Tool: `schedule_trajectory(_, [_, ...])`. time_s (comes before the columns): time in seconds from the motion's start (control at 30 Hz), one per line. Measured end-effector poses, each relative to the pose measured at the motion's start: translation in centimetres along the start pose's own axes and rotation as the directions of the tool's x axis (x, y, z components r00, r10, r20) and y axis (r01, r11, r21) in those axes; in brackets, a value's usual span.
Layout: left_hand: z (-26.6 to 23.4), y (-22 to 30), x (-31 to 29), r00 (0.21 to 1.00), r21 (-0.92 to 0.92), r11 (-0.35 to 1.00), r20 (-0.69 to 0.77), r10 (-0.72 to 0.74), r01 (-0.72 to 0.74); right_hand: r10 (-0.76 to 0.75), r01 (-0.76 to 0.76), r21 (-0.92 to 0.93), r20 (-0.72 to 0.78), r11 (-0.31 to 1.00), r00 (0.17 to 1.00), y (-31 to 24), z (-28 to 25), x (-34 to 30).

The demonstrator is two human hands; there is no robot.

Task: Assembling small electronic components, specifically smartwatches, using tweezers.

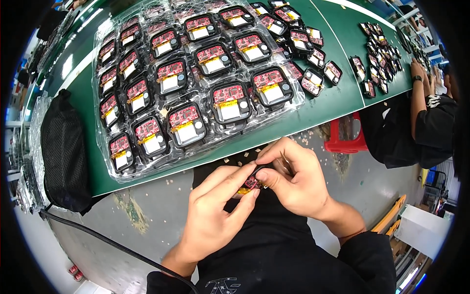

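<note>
Over my lap, just off the table's near edge, both hands grip one small electronic device [250, 184] with a black rounded case and a red circuit board. My left hand [215, 208] pinches it from the left between thumb and fingers. From the other side my right hand [296, 179] closes on it, thumb pressed to the case and fingers curled at its top. Much of the device is hidden behind the fingers. Beyond my hands lies a clear plastic tray [205, 147] holding rows of similar devices, each with a red board, yellow tape and a silver-white rectangle.
The tray rests on a green table [333, 105]. Loose devices [313, 81] are heaped right of it, with another pile [379, 59] farther right. A black mesh bag [66, 152] stands at left. A co-worker [426, 112] sits at right by a red stool [345, 134].
</note>
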State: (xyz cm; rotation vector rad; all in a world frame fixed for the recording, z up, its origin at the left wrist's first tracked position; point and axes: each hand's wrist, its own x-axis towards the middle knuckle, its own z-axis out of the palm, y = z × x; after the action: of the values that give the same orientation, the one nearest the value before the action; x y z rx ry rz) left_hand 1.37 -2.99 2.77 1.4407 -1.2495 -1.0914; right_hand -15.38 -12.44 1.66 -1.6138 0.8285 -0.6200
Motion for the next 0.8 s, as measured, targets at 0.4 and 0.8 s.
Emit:
schedule_trajectory(0.4, [0.2,-0.9,0.1,0.985,-0.373,0.92,-0.07,-0.155,0.118,0.229,-0.243,0.214,0.088,0.946,0.97,-2.3,-1.0,0.5])
schedule_trajectory(0.8, [0.5,-1.1,-0.1,0.973,-0.32,0.947,-0.205,-0.108,0.037,-0.002,0.003,-0.062,0.021,0.998,1.0,-2.6,-0.8,0.1])
